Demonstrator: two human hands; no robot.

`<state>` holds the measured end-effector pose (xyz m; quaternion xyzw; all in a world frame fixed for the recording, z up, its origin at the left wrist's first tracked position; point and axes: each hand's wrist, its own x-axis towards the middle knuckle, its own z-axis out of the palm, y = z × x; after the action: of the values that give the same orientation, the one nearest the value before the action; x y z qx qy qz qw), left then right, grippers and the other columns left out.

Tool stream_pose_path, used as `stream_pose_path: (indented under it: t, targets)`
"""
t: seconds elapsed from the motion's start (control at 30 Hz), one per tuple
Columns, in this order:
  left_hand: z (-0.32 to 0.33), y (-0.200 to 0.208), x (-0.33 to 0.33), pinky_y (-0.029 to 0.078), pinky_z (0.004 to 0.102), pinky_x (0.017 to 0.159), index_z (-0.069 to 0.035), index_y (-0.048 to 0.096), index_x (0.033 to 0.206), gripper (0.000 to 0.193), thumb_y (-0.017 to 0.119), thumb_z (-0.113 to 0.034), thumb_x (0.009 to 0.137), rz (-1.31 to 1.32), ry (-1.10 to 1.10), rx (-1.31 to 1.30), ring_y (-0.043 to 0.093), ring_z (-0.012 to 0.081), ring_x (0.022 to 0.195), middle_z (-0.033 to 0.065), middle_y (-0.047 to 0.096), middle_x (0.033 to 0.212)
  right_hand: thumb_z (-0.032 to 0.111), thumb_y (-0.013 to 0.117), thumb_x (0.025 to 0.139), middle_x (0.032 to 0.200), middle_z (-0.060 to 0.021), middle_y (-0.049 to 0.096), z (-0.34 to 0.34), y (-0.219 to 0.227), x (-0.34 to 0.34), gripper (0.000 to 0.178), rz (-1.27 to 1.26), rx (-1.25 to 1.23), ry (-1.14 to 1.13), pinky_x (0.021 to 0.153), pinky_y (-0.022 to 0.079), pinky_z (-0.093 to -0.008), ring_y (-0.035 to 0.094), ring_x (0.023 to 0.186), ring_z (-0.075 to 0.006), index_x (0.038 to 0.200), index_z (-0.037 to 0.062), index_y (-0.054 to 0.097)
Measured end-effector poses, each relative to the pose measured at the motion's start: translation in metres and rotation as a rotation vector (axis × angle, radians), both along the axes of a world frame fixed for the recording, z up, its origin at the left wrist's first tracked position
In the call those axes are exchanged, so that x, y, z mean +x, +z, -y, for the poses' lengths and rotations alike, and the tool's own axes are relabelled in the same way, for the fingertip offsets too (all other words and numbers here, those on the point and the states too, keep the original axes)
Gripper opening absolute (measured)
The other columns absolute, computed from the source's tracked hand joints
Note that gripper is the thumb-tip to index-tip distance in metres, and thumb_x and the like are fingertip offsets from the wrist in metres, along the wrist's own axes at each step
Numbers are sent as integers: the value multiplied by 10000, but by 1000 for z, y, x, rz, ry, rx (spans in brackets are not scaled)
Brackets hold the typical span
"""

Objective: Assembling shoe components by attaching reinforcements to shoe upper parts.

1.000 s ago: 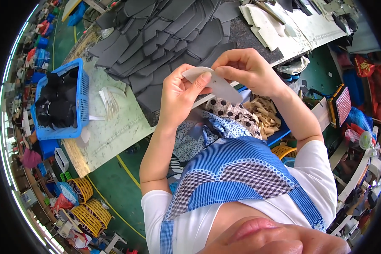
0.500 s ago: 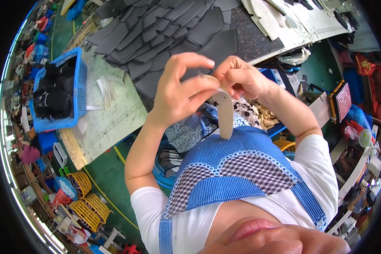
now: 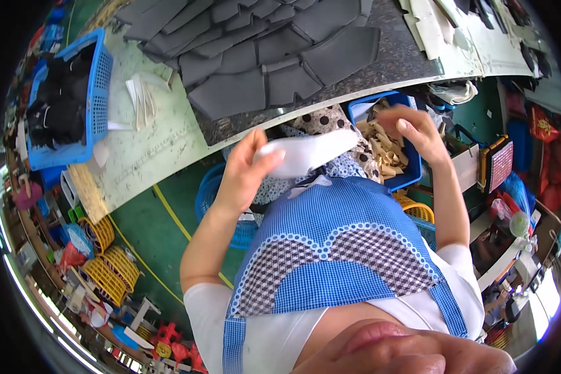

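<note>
The worktable (image 3: 156, 165) stretches away on the far and left sides of the blue bin (image 3: 412, 167), its near edge slanting past the bin's far end. On it, beyond and to the left of the bin, overlapping dark grey panels (image 3: 293, 59) lie spread out. The blue checked apron (image 3: 327, 212) is on the near left side of the bin, and the polka-dot cloth (image 3: 321, 121) lies just left of it.

The right hand (image 3: 422, 132) hangs over the bin, thumb apart from blurred fingers, with nothing visible in its grasp. The left hand (image 3: 246, 162) is well to the left of the bin, pinching one end of a pale, elongated piece (image 3: 311, 154) with the thumb on top.

That piece, motion-blurred, is between the left hand and the bin. Its long axis runs roughly left to right, slightly outward from the body, so the free tip points binward; a gap separates that tip from the right hand. Smallest are the curled tan scraps (image 3: 389, 161) inside the bin.
</note>
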<state>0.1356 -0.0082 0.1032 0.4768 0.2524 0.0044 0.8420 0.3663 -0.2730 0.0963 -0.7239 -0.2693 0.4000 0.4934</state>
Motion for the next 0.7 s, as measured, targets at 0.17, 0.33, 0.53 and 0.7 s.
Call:
stream_pose_path:
  t: [0.17, 0.33, 0.53, 0.7]
  targets:
    - [-26, 12, 49, 434, 197, 678, -61, 497, 904, 258, 717, -197, 908, 144, 69, 419, 523, 41, 775, -27, 564, 843, 267, 735, 870, 900, -74, 628, -104, 34, 13, 313, 389, 59, 220, 632, 491, -296, 613, 732, -147, 918, -39, 693]
    - [-52, -16, 57, 508, 247, 664, 4, 641, 893, 276, 769, -239, 861, -69, 71, 858, 625, 99, 729, 47, 673, 794, 416, 732, 841, 820, -103, 610, -132, 3, 30, 435, 686, -91, 257, 644, 486, -348, 618, 728, -260, 781, -11, 676]
    - [-58, -12, 62, 506, 272, 595, -19, 619, 879, 309, 798, -263, 819, -153, 39, 937, 621, 135, 624, 51, 663, 735, 486, 719, 832, 803, -92, 601, -139, -4, 21, 489, 1009, -67, 253, 649, 512, -378, 638, 751, -271, 718, 14, 665]
    - [-66, 9, 63, 494, 360, 555, -95, 491, 823, 365, 814, -253, 758, -371, -141, 1682, 614, 253, 637, 48, 595, 717, 539, 697, 820, 766, -91, 620, -144, 18, 29, 525, 1122, -587, 326, 617, 538, -409, 655, 752, -260, 675, 37, 650]
